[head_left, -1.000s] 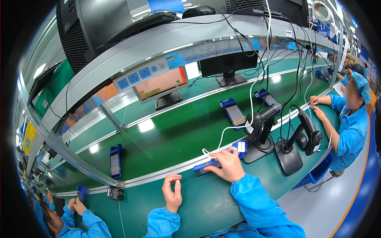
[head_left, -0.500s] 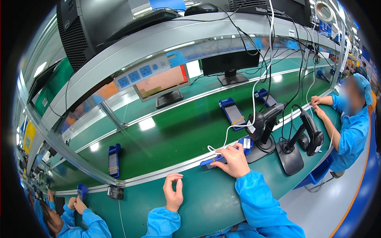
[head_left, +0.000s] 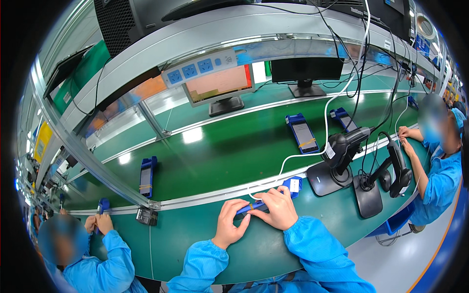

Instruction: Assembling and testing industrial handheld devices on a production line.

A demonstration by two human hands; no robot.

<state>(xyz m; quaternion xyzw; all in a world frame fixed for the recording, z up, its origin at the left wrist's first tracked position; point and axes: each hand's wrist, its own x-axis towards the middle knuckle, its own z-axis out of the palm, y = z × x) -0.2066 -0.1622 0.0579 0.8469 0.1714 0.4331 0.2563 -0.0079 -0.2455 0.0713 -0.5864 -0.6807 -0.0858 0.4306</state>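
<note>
A blue handheld terminal (head_left: 250, 208) with a yellow rubber band lies at the far edge of the green table, partly covered by my hands. My left hand (head_left: 231, 224) closes on its left end, fingers over the far side and thumb at the near side. My right hand (head_left: 278, 209) grips it farther along, with the thumb tip close to the left one. A white cable (head_left: 283, 168) runs down to the terminal beside my right fingers; its end is hidden. Past that hand shows a blue part with a white label (head_left: 294, 185), seemingly of the same terminal.
Two black barcode scanners on stands (head_left: 342, 149) (head_left: 393, 168) stand to the right. Banded terminals (head_left: 303, 134) (head_left: 146, 177) lie on the green conveyor (head_left: 220, 163) beyond a metal rail. A small black box (head_left: 146, 216) sits left. Co-workers (head_left: 442, 166) (head_left: 97, 259) work on both sides.
My left hand has moved right and forward from the bare table onto the terminal. My right hand has shifted along the terminal and closed in. The whole view has shifted slightly.
</note>
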